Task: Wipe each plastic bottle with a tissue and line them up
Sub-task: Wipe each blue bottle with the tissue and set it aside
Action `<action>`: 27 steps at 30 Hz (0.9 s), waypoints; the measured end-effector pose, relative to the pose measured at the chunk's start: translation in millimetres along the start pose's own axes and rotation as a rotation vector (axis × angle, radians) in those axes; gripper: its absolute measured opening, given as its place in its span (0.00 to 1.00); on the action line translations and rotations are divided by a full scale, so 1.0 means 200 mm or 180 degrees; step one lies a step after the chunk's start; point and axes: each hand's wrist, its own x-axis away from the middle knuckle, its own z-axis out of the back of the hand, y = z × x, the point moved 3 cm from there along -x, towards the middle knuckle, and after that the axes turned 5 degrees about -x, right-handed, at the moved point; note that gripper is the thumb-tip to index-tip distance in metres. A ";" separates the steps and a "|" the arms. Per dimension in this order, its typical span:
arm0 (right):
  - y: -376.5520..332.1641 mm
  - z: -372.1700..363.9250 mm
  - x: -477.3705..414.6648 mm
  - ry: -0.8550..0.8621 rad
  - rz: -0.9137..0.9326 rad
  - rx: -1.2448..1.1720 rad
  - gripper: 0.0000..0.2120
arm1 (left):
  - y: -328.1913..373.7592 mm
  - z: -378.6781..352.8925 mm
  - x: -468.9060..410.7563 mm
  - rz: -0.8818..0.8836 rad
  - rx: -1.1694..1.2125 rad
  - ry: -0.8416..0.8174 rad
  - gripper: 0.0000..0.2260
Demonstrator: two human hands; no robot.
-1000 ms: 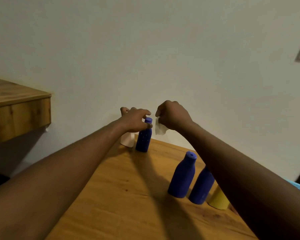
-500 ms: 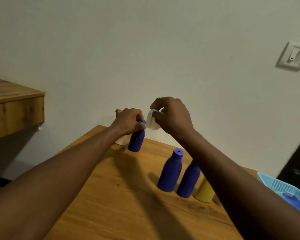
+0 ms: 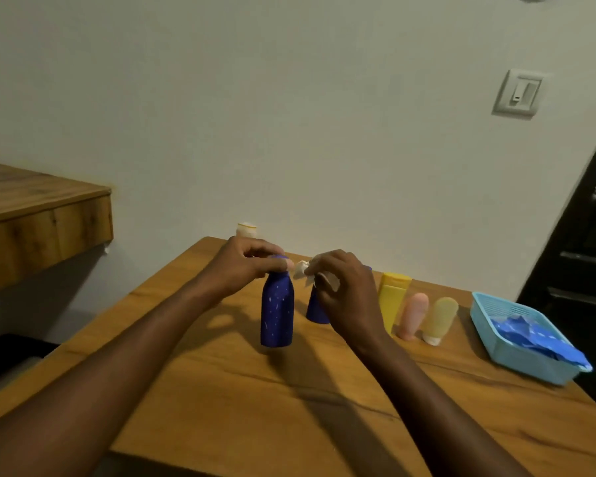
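Dark blue speckled plastic bottle [image 3: 276, 311] stands upright on the wooden table [image 3: 221, 390], long axis vertical, cap end up. Whether its base sits fully on the wood: unclear, shadow beneath.

Left hand [image 3: 245, 266] on top of it, fingers curled round neck and cap; cap mostly hidden under the fingers.

Right hand [image 3: 344, 294] just right of the bottle's cap, fingers bunched on a crumpled white tissue [image 3: 305, 271]. Tissue close beside the cap; contact can't be made out.

Right of the speckled bottle, behind the right hand: a second plain blue bottle [image 3: 315, 309], only its lower body showing. Farther right, in a row: yellow flat-capped bottle [image 3: 393, 294], pink soft tube [image 3: 414, 315], pale translucent tube [image 3: 439, 318] standing cap down.

Far right of the speckled bottle: light blue plastic basket [image 3: 523, 363] with blue crumpled material inside, kind unclear.

Behind the speckled bottle, past the left hand: top of a white container [image 3: 246, 229], the rest hidden.
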 end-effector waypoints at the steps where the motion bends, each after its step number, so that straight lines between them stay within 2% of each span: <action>1: 0.00 0.01 0.03 0.0058 0.0076 -0.0032 0.09 | 0.01 -0.03 0.05 0.0056 0.0195 -0.0064 0.08; 7: -0.03 -0.01 0.15 -0.0031 0.0409 -0.0019 0.12 | 0.00 -0.15 0.19 0.0300 0.0855 -0.0131 0.08; 14: 0.06 -0.12 0.23 -0.0446 0.0106 0.0068 0.20 | -0.09 -0.25 0.19 0.0503 0.1159 -0.0001 0.14; 20: 0.13 -0.18 0.24 -0.0545 0.0030 0.0052 0.17 | -0.18 -0.29 0.12 0.0595 0.1333 -0.0017 0.17; 27: 0.20 -0.19 0.35 -0.1127 -0.0041 -0.0046 0.13 | -0.31 -0.28 0.07 0.0655 0.1682 0.0155 0.17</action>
